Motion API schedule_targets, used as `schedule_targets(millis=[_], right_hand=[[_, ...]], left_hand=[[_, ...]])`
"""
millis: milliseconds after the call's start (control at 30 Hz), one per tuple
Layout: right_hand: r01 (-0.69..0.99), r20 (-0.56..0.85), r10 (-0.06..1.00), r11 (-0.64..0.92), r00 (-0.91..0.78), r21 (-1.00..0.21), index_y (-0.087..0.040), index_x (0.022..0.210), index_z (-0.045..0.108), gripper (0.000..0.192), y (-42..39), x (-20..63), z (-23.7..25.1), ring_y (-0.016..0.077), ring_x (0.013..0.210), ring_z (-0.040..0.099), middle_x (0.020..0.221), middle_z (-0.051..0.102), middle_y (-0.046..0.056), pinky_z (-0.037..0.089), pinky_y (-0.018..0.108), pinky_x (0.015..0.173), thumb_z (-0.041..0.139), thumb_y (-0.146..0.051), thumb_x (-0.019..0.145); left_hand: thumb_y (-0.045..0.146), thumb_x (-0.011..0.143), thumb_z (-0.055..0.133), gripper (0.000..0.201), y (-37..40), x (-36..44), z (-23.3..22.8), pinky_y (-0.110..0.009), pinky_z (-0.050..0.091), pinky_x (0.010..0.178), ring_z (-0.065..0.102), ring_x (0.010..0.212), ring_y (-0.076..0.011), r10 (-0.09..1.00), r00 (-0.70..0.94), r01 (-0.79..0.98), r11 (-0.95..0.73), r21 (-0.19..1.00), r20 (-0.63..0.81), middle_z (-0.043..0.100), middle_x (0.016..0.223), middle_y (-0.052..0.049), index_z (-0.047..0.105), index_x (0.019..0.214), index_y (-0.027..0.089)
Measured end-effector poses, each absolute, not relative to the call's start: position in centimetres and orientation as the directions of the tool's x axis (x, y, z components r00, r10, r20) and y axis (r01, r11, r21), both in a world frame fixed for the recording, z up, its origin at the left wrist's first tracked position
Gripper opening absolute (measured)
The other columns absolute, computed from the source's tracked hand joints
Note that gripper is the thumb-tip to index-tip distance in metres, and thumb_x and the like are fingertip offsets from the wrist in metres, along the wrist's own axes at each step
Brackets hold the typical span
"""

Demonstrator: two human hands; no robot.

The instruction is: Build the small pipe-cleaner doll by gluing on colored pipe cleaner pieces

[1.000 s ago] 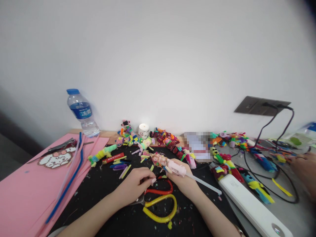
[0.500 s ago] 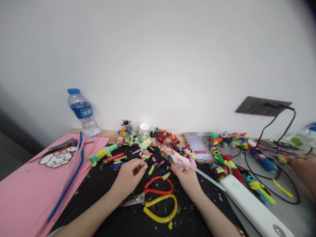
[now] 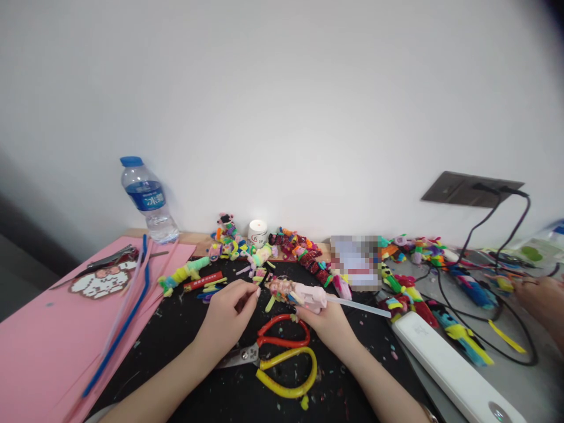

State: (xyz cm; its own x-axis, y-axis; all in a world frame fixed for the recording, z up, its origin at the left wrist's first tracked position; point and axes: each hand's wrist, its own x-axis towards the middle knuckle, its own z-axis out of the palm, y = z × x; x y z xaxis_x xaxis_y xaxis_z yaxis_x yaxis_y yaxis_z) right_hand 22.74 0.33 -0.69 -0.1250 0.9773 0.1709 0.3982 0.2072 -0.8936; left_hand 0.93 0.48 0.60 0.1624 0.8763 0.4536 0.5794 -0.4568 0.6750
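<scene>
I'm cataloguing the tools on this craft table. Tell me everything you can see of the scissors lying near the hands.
The scissors lie flat on the black mat, just in front of both hands. They have two large loop handles that look like plastic, one red and one yellow, pointing right, and short metal blades pointing left. The blades look shut or nearly so. The left hand hides the blade tips; whether it touches them cannot be told. Small coloured scraps lie around them.

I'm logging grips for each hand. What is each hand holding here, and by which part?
The right hand grips the pink glue gun by its body. The left hand pinches its fingertips at the gun's decorated front end; what they pinch cannot be told.
</scene>
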Motion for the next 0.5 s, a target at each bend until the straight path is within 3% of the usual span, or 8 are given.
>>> schedule_targets(millis=[500], right_hand=[[0.364,0.149,0.978,0.193,-0.146,-0.911,-0.017,0.084,0.070,0.015,0.20,22.50,-0.32,0.0245,0.079,0.070,0.088,0.075,0.008,0.056,0.036,0.075,0.064,-0.020,0.070]], left_hand=[[0.020,0.088,0.046,0.019,0.43,0.91,0.83,-0.024,0.045,0.061,0.059,0.063,-0.0154,0.854,0.173,0.588,-0.489,0.644,0.491,0.063,0.071,-0.003,0.062,0.078,0.017]])
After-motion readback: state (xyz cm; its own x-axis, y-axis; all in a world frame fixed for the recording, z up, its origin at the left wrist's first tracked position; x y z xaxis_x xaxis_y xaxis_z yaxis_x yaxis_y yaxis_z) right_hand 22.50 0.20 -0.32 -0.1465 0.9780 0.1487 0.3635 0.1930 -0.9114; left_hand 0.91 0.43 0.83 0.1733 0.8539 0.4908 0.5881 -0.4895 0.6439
